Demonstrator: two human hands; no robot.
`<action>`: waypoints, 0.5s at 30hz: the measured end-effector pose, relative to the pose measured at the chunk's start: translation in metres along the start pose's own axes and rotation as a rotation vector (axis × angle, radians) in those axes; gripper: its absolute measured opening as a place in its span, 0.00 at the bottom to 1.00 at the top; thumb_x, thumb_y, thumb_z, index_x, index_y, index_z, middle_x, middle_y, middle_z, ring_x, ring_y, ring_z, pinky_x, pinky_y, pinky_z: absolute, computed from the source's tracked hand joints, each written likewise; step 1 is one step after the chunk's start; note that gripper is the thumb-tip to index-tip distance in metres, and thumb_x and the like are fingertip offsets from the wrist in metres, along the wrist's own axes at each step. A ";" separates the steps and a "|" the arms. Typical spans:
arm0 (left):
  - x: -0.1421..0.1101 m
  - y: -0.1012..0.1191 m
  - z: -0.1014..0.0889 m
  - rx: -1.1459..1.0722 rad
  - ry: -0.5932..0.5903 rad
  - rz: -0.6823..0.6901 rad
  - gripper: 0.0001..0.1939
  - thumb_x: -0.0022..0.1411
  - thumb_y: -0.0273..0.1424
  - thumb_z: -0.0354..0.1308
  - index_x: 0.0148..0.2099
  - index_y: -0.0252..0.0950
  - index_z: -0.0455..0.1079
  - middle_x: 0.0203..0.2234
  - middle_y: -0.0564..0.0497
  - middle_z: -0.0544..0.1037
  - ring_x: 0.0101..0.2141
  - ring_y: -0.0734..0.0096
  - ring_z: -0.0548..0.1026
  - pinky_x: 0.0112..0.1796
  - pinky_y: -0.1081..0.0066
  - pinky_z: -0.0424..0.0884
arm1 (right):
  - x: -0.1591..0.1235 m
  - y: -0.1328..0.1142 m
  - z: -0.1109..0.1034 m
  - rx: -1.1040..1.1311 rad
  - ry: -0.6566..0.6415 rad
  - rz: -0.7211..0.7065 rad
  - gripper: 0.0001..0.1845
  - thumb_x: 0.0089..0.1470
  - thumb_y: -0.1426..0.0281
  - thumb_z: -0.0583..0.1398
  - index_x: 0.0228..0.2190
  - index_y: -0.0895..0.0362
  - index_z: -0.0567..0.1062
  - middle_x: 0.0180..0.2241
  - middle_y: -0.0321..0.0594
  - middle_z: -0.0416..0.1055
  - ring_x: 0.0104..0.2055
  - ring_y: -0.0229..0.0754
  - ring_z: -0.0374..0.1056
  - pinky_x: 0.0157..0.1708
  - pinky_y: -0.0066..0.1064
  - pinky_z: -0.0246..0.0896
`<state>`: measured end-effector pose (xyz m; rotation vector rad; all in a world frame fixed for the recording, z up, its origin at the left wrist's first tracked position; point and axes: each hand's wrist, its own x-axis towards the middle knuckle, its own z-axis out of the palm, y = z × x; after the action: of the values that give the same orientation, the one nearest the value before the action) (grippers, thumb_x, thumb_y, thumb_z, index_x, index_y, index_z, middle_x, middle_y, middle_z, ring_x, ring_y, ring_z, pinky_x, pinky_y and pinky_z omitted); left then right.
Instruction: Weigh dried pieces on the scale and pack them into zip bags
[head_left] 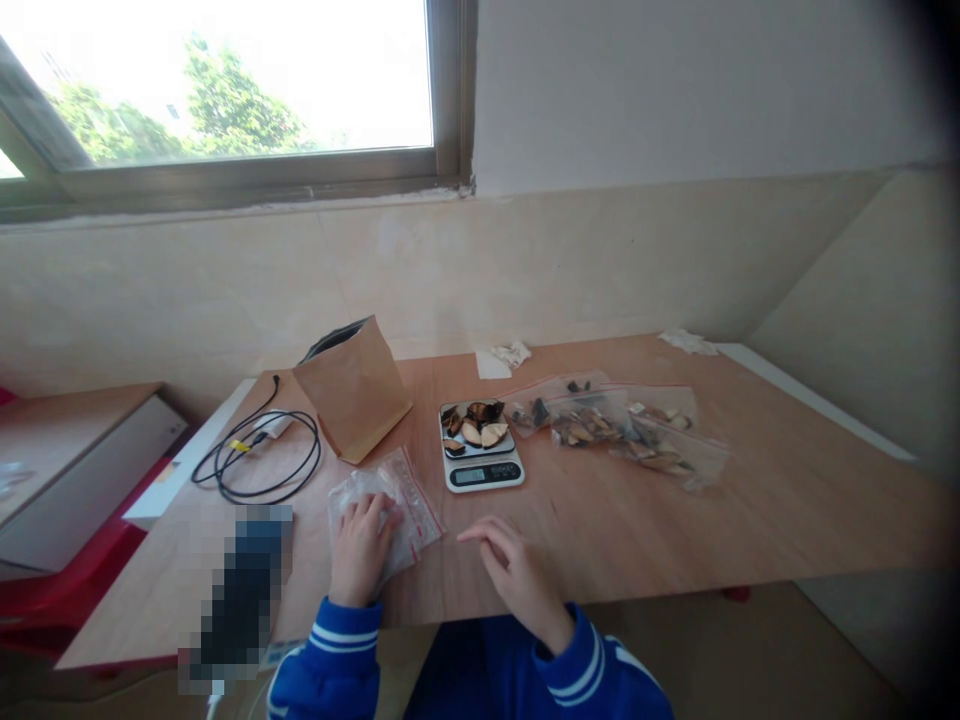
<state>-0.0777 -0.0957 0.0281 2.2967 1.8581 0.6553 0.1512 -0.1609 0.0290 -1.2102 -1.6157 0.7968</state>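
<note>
Resting palm down, the left hand (358, 550) lay partly open, its fingers loosely bent on top of the clear plastic bags (412, 515) near the front edge of the table (615, 550). The right hand (521, 575) was empty and partly open just beside them, its index finger extended and the others curled. To the left, a dark object (244, 590) was too pixelated to identify.

Beyond the hands stood a white kitchen scale (486, 488), with dark-edged, pale slices (480, 430) piled on its plate. Right of it, filled zip bags (589, 420) overlapped; left of it, a brown paper bag (360, 395) stood open at the top, with a black cable (255, 500) coiled beside it. Crumpled white paper (514, 353) lay farther back, before the wall (600, 260) and the window (450, 90).
</note>
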 end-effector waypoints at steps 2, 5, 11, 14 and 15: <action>0.002 0.003 -0.005 -0.074 0.057 0.026 0.09 0.64 0.36 0.50 0.37 0.40 0.70 0.36 0.48 0.76 0.38 0.59 0.72 0.39 0.59 0.66 | 0.003 -0.005 0.006 0.047 0.033 0.011 0.14 0.60 0.71 0.50 0.39 0.51 0.74 0.40 0.40 0.72 0.45 0.44 0.68 0.46 0.36 0.64; 0.002 0.015 -0.016 -0.227 0.162 0.146 0.09 0.62 0.37 0.53 0.41 0.41 0.70 0.38 0.49 0.77 0.41 0.61 0.73 0.42 0.61 0.66 | 0.012 -0.011 0.020 0.138 0.119 0.101 0.14 0.60 0.64 0.52 0.47 0.53 0.69 0.45 0.44 0.70 0.43 0.43 0.69 0.44 0.36 0.66; 0.000 0.045 -0.022 -0.488 0.228 0.299 0.09 0.60 0.36 0.57 0.43 0.42 0.72 0.38 0.49 0.78 0.41 0.63 0.75 0.43 0.63 0.69 | 0.043 -0.017 0.042 0.510 0.167 0.213 0.21 0.56 0.58 0.57 0.47 0.51 0.57 0.33 0.37 0.70 0.30 0.39 0.69 0.29 0.30 0.66; 0.002 0.050 -0.017 -0.624 0.428 0.160 0.08 0.62 0.36 0.55 0.41 0.41 0.71 0.35 0.49 0.77 0.38 0.64 0.75 0.41 0.63 0.71 | 0.055 -0.012 0.034 0.615 0.229 0.269 0.18 0.52 0.57 0.59 0.39 0.51 0.58 0.26 0.31 0.66 0.23 0.37 0.65 0.22 0.28 0.62; 0.004 0.051 -0.016 -0.670 0.522 0.083 0.08 0.62 0.36 0.54 0.41 0.40 0.70 0.35 0.49 0.77 0.37 0.65 0.74 0.40 0.64 0.71 | 0.058 -0.010 0.028 0.620 0.223 0.299 0.18 0.52 0.56 0.60 0.37 0.51 0.59 0.25 0.30 0.65 0.22 0.36 0.63 0.21 0.27 0.60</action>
<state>-0.0378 -0.1069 0.0616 1.8571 1.3680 1.7097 0.1172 -0.1082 0.0454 -1.0421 -0.9106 1.1950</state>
